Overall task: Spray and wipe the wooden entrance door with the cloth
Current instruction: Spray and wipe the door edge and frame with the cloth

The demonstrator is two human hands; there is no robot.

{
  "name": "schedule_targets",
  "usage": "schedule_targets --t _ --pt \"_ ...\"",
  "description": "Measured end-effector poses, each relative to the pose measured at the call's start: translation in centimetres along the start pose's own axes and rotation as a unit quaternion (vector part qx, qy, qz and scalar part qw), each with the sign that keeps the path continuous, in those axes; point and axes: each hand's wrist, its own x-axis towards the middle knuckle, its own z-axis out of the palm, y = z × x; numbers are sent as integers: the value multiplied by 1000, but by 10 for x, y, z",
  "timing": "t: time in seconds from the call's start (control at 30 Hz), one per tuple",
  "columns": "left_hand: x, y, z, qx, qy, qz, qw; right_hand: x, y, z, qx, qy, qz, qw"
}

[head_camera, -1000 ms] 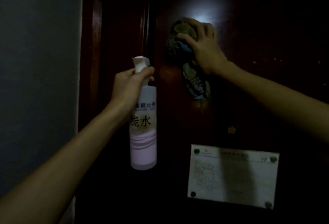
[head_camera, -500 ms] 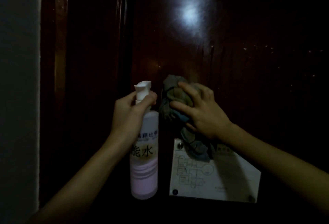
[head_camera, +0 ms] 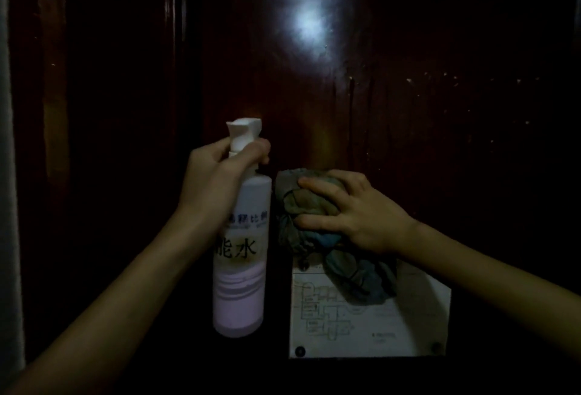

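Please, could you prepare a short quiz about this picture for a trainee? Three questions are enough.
1. True or false: the right hand holds the cloth against the door.
2. Where does the left hand grip the spray bottle? A) at the base B) at the neck, under the nozzle C) on the label
3. Fill in: the loose end of the cloth hangs over a white ____ fixed to the door.
Key: 1 true; 2 B; 3 sheet.

White floor-plan notice [head_camera: 393, 328]; pale wall [head_camera: 9, 206] far left.
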Motion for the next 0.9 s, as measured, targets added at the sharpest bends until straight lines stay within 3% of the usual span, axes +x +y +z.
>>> schedule_targets --t 0.17,0.6,0.9 --pt "34 28 15 -10 -29 2 1000 9 19 -7 10 12 1 1000" --pt "91 68 44 -39 -16 47 998 75 132 -51 -8 102 179 979" --pt "92 76 57 -20 23 32 999 75 135 -52 -3 118 182 976"
